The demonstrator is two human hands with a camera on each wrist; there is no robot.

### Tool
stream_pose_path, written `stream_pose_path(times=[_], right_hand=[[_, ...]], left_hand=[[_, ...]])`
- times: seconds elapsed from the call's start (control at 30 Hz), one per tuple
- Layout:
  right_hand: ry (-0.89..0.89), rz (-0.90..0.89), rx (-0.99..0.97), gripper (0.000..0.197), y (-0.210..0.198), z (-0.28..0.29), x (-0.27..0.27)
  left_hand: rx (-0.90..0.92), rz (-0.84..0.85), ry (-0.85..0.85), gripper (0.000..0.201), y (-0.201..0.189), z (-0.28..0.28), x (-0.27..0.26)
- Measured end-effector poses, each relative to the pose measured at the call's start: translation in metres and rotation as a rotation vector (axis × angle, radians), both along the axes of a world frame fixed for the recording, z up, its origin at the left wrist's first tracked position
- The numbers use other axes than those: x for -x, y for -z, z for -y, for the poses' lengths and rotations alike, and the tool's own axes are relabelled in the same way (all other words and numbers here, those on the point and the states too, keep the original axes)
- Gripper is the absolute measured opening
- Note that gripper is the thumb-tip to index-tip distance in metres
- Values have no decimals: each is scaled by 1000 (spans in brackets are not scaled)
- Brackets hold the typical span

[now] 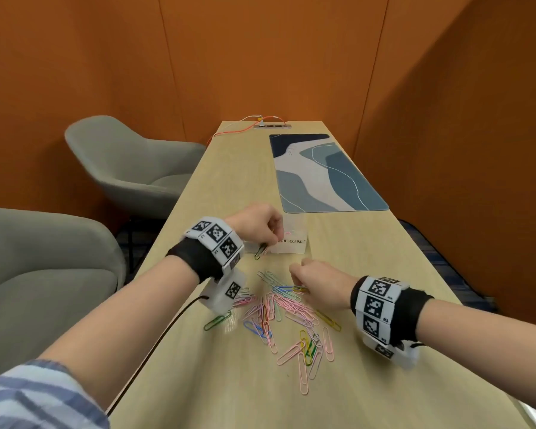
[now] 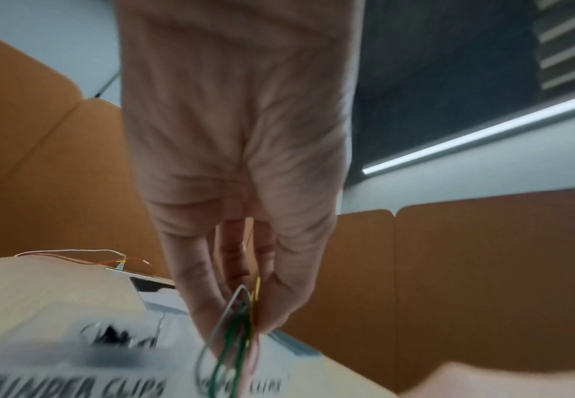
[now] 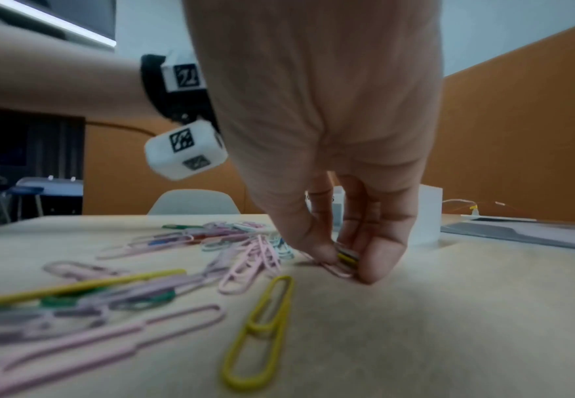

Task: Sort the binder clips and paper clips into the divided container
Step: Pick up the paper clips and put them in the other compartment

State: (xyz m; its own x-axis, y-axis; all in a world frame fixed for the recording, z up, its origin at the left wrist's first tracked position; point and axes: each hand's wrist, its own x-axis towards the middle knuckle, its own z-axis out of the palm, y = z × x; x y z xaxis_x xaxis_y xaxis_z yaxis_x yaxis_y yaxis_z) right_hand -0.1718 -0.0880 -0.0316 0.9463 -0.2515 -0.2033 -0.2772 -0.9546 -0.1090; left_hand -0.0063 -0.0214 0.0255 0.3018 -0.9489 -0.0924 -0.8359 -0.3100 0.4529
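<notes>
Long light-wood table (image 1: 369,274), orange wall panels round it. Patterned blue-and-cream desk mat (image 1: 322,171) on the right side toward the far end. Two grey upholstered chairs (image 1: 130,168) off the left edge. Clear plastic divided container (image 1: 291,239) mid-table just in front of the mat's near edge, hand-lettered "BINDER CLIPS" and "PAPER CLIPS" on the front wall. Loose pile of coloured wire paper clips (image 1: 285,311) (mostly pink, some yellow, green, blue) between container and near edge.

Left hand (image 1: 257,226) at the container's front-left, fingers pinching a small bunch of green and yellow paper clips (image 2: 241,317). Right hand (image 1: 319,281) down on the pile's far right, fingertips (image 3: 374,258) pinched on a few clips (image 3: 345,258) against the tabletop.
</notes>
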Motion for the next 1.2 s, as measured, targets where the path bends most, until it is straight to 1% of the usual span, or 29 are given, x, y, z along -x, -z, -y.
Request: stream_pose_path(times=[0.13, 0.2, 0.23, 0.33, 0.4, 0.47, 0.53, 0.67, 0.8, 0.87, 0.93, 0.97, 1.0, 1.07, 1.1, 1.13, 1.17, 1.2], right_hand=[[-6, 2, -21, 16, 2, 5, -1], [2, 18, -63, 12, 0, 11, -2], [13, 26, -91, 13, -1, 15, -2], [106, 64, -238, 16, -2, 25, 0], [195, 81, -368, 17, -6, 32, 1], [264, 94, -496, 21, -15, 40, 0], [307, 154, -559, 17, -30, 48, -5], [388, 324, -527, 12, -55, 65, -36], [349, 372, -326, 12, -56, 68, -73], [332, 363, -232, 20, -55, 65, -82], [326, 350, -174, 29, -53, 61, -84], [314, 356, -153, 32, -51, 57, -83], [293, 358, -138, 34, -52, 50, -78], [212, 329, -116, 30, -49, 33, -67], [163, 289, -108, 27, -48, 24, -60], [124, 213, -107, 27, -46, 15, -52], [83, 114, -109, 30, -44, 6, -45], [57, -6, -108, 39, -40, -2, -38]], left_hand=[[115, -163, -169, 13, -17, 22, -11], [180, -254, -265, 17, -16, 36, -18], [210, -287, -313, 18, -13, 43, -21], [282, -290, -417, 20, -2, 57, -21], [286, -291, -421, 21, 6, 61, -20], [253, -306, -386, 15, 11, 60, -17], [227, -316, -347, 9, 12, 57, -15], [257, -232, -317, 14, 3, 36, -16], [254, -17, -275, 11, 0, -2, -17], [164, 64, -242, 8, 4, -26, -19], [-25, 80, -194, 12, 8, -50, -21], [-144, 82, -162, 21, 11, -61, -21], [-263, 95, -119, 34, 14, -69, -21], [-462, 120, -36, 64, 22, -81, -19], [-521, 121, -7, 75, 27, -85, -18], [-541, 132, 14, 80, 32, -87, -17], [-528, 156, 27, 80, 37, -87, -15], [-495, 185, 28, 77, 40, -86, -13]])
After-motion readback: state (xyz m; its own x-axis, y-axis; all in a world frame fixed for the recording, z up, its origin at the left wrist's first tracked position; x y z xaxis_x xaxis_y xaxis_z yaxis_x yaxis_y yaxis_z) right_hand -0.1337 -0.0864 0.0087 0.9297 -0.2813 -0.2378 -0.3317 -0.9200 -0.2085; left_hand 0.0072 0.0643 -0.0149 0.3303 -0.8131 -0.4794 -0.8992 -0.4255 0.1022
